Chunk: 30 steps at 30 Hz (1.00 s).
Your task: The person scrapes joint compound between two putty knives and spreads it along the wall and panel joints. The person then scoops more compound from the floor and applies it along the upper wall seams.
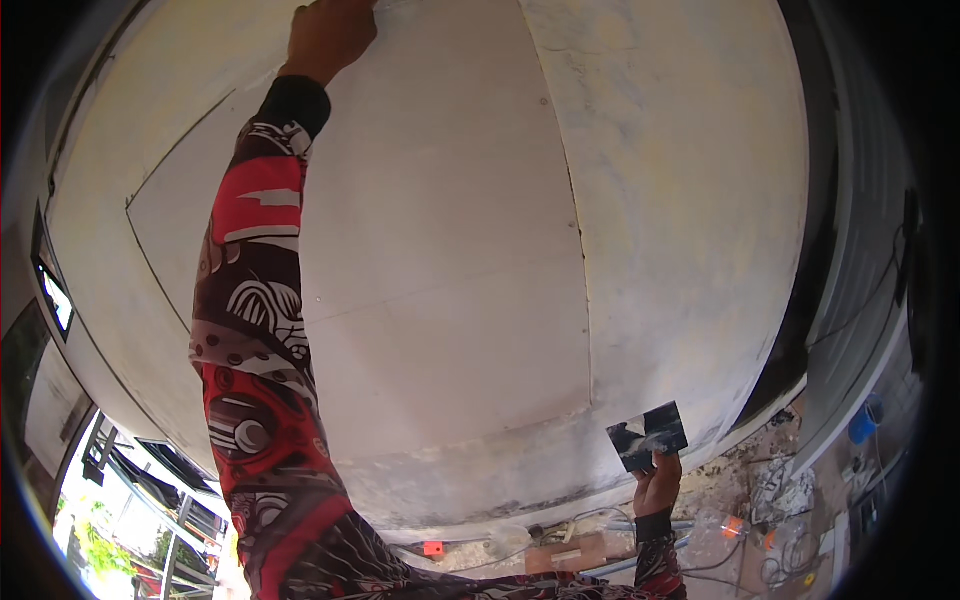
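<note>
My left arm, in a red, black and white patterned sleeve, reaches up to the top edge of the view. There my left hand [332, 38] is curled closed against a large pale flat panel [450, 230]; its fingertips are cut off by the frame, and whatever they hold is hidden. The panel has straight seams and small fastener dots along its right edge. Low on the right, my right hand [658, 487] grips a dark square plate [648, 437] from beneath. Whitish smears show on the plate's face.
Mottled yellowish-white plaster [690, 200] surrounds the panel. Below lie cables, clear plastic, a small orange-red object [433, 548] and a brown board [565, 553]. A blue container [864, 420] stands far right. Bright daylight and metal framing [175, 545] appear at lower left.
</note>
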### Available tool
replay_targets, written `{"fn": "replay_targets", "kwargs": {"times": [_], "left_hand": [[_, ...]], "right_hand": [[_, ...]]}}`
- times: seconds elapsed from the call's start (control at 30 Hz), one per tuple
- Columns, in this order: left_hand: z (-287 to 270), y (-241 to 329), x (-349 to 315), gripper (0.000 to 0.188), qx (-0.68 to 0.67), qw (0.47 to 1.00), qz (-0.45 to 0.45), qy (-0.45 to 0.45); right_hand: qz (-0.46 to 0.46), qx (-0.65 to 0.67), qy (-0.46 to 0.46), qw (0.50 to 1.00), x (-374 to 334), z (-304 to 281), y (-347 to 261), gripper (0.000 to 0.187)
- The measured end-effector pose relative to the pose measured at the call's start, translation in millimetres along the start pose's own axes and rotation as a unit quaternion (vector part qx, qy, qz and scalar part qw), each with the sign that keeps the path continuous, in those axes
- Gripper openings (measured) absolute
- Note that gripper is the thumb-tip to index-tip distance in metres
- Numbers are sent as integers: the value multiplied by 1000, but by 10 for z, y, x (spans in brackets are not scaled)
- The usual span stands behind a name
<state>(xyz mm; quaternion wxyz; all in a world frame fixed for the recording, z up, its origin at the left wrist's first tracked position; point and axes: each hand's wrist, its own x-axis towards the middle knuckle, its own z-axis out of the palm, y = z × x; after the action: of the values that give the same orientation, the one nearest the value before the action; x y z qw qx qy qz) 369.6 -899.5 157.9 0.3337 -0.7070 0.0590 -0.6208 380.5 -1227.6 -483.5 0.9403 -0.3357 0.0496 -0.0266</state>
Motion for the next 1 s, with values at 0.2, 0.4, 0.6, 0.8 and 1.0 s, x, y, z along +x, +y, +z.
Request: {"fn": "replay_targets", "kwargs": {"times": [0.2,0.4,0.6,0.8,1.0], "left_hand": [[101,216,-16,43,43,997,-23,-63],[25,73,-290,41,45,998,11,-33],[150,-159,-302,38,70,993,22,88],[515,169,-619,41,178,973,59,136],[401,-58,-910,43,40,983,83,161]], "right_hand": [[10,-11,20,1000,56,-55,64,32],[-3,-18,23,1000,14,26,29,32],[-8,-13,4,1000,20,-2,25,35],[20,-19,-10,1000,92,-146,74,37],[2,-23,10,1000,50,-46,58,39]]}}
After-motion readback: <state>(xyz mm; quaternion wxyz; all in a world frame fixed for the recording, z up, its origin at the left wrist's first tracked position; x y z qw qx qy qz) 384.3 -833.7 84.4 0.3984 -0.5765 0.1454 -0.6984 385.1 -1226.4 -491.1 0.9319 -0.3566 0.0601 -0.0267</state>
